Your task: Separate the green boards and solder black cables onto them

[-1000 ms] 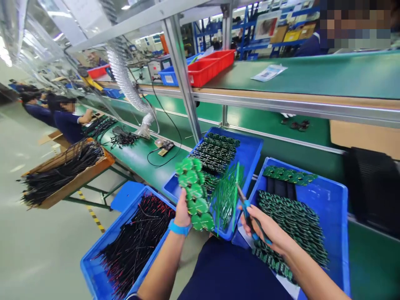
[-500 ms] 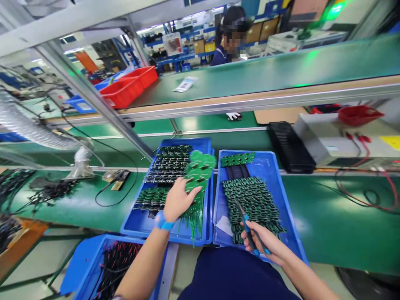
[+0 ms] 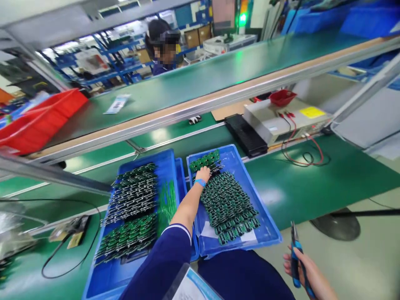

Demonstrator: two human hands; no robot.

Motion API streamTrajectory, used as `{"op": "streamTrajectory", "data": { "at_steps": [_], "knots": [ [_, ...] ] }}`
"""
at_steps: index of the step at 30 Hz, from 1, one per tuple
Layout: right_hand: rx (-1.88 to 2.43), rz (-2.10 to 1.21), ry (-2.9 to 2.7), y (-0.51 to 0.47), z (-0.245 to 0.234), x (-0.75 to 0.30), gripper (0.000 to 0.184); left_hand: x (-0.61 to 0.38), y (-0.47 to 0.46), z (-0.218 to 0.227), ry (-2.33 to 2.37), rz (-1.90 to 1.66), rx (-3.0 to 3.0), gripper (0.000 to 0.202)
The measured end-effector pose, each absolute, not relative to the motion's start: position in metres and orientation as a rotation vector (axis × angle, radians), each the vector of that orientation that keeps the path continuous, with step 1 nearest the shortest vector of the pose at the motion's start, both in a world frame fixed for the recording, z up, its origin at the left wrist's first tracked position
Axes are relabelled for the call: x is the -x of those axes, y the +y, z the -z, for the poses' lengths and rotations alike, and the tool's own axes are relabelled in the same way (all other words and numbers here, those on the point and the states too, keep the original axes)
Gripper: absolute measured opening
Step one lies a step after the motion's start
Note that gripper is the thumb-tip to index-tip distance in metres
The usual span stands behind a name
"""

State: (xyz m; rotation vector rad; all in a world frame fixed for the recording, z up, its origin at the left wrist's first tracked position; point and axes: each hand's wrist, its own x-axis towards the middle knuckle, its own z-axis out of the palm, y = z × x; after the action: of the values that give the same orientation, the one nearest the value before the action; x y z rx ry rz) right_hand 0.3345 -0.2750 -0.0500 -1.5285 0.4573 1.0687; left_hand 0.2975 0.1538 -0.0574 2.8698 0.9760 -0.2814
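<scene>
My left hand reaches across into the right blue tray, fingers closed down on the green circuit boards at its far end. Whether it grips one I cannot make out. A blue band circles that wrist. More dark green boards fill the tray's middle. My right hand hangs low at the right over the floor, wrapped round blue-handled cutters that point up. The left blue tray holds rows of boards and thin green wires.
A black ribbed block and a grey unit with red leads and a red dish sit behind the trays. Upper green conveyor carries a red crate. A person works beyond it. A round base stands on the floor.
The view swung right. My left hand left the wired boards in the left tray and stretched to the far end of the right tray. My right hand dropped back with the cutters.
</scene>
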Motion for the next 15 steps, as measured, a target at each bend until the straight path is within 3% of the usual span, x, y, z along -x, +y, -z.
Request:
{"op": "streamTrajectory", "data": {
  "at_steps": [5,11,15],
  "knots": [
    [1.561,-1.041,0.565,-0.295,0.056,-0.325,0.055,-0.286,0.154,0.086,1.009,0.317,-2.849,0.038],
    [1.587,-1.102,0.504,-0.273,0.053,-0.338,0.055,-0.280,0.147,0.095,1.005,0.294,-2.805,0.057],
    [1.612,-1.086,0.457,-0.263,0.050,-0.351,0.058,-0.280,0.152,0.092,0.958,0.276,-2.775,0.052]
  ]
}}
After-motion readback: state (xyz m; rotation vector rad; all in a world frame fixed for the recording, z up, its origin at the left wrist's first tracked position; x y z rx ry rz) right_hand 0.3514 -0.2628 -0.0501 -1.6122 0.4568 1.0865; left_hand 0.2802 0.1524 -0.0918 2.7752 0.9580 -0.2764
